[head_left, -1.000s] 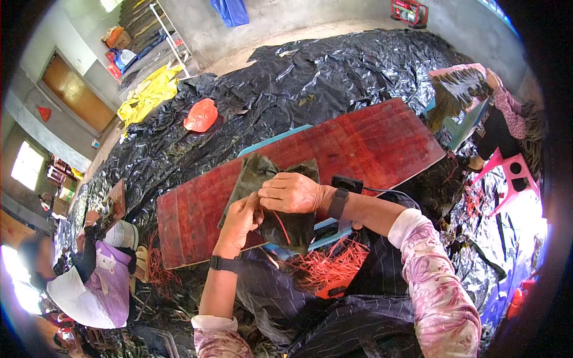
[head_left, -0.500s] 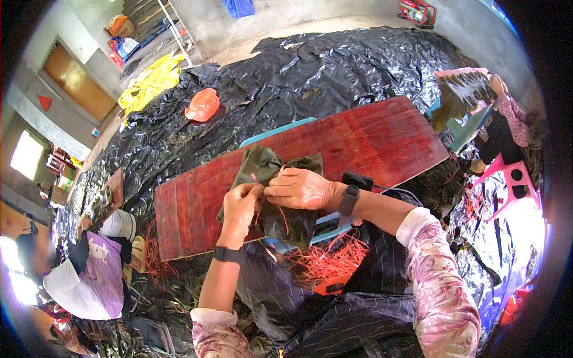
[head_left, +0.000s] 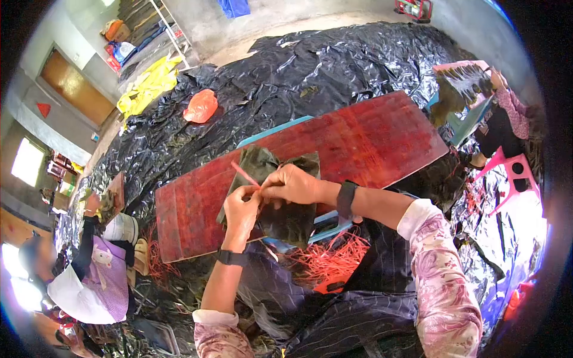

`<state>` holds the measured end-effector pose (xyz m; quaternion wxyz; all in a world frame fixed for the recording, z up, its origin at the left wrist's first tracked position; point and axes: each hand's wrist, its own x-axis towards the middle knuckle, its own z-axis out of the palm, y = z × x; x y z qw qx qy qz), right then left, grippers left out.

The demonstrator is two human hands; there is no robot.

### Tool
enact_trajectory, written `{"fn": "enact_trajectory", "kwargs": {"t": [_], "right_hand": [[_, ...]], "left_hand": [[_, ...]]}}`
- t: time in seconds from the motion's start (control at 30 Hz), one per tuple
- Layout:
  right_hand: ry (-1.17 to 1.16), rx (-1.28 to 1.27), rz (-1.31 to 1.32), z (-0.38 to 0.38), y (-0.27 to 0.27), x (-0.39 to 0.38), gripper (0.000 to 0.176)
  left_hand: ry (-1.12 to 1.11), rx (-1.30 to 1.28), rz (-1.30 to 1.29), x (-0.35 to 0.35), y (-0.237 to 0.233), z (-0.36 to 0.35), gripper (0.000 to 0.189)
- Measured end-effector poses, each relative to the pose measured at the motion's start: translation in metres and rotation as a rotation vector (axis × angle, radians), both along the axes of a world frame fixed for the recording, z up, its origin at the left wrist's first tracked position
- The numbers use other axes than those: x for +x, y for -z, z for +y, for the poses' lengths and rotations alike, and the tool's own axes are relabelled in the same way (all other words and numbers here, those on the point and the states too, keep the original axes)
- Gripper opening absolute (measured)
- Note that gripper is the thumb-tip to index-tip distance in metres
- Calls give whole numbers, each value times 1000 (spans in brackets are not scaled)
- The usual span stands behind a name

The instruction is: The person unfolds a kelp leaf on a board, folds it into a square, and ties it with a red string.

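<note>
On the red wooden board [head_left: 370, 140] lies a dark green, flat, folded bundle [head_left: 289, 225] that looks like kelp, drawn in at its middle. Over it, my left hand [head_left: 240, 213] is closed in a pinch on a pink-red plastic strip [head_left: 243, 173], whose loose end sticks up to the upper left. My right hand [head_left: 291, 184] is pinched against the left fingertips, also on the strip. The fingers hide where the strip meets itself. Below the board, a heap of similar red strips [head_left: 328, 256] lies at my lap.
Black plastic sheeting [head_left: 286, 71] covers the floor. Beyond the board lie an orange-red bag [head_left: 202, 106] and yellow cloth [head_left: 146, 86]. One person [head_left: 98, 271] sits at left; another, at right, handles dark sheets [head_left: 462, 89] near a pink stool [head_left: 518, 179].
My right hand has turned and risen slightly, its fingers now against my left fingertips. The strip's end now points up to the left. At left, the seated person's arm has risen.
</note>
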<state>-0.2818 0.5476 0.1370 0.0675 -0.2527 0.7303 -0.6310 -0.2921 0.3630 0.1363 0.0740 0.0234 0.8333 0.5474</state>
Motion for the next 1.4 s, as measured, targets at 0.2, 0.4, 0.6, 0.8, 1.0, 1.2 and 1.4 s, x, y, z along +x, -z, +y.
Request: {"fn": "enact_trajectory", "kwargs": {"t": [0.2,0.4,0.6,0.8,1.0,1.2,1.4], "right_hand": [[201,-89,-375,6,0,-16,17],[136,39,15,6,12,-15,22],[61,111,40,8,12,-16,23],[30,-18,-202,9,0,-13,19],[16,-203,-403,13,-6,-18,14],[-40,-177,-430,17,-3,-20,14],[-59,-96,-336,16,-2,-21,11]], "left_hand": [[63,77,259,10,-10,5,8],[183,-109,763,15,-18,7,15],[227,-3,648,7,-12,4,11],[130,9,452,12,-7,-5,9],[154,-59,558,25,-16,1,5],[308,-66,547,27,-15,1,5],[99,219,257,13,-9,0,17]]}}
